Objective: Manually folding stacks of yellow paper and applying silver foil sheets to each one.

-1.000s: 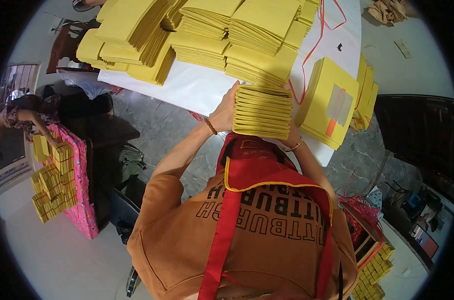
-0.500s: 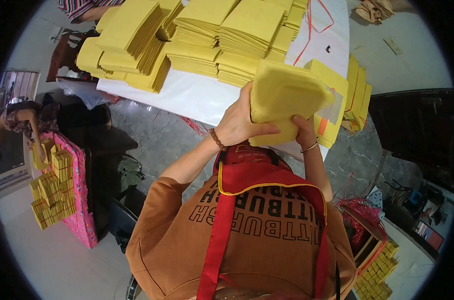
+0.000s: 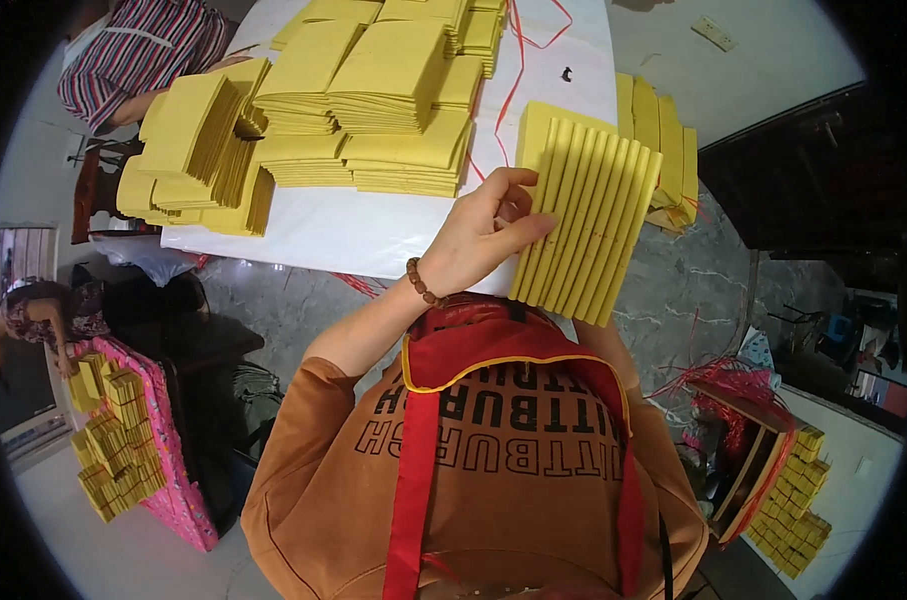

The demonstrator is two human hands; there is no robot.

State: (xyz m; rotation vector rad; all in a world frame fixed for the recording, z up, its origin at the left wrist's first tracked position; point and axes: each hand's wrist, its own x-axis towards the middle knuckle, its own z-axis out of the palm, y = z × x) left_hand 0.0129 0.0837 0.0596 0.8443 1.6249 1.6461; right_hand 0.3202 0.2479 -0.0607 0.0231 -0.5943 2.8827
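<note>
Left hand: the left hand is raised over the near edge of the table, its fingers curled and pressed against the left face of the fanned yellow bundle; a brown bead bracelet is worn at the wrist.
Right hand: it is hidden behind the bundle and the person's chest, so whether it is spread or pinching cannot be told.
Held bundle: a stack of flat yellow paper packets is held on edge, tilted, with its ribbed edges fanned toward the camera; it is lifted just above the near right corner of the white table.
Far left of table: several yellow paper stacks are piled on the white cover, some flat, some leaning and slipping leftward.
Right of bundle: more yellow packets are stood on edge just beyond the held bundle.
Red string: it is trailed across the far right part of the table.
Near left: a pink box of yellow bundles is stood on the floor, well apart from the table.
Near right: another pile of yellow bundles is seen beside red string on the floor.
Far left corner: a person in a striped garment is seated at the table.
</note>
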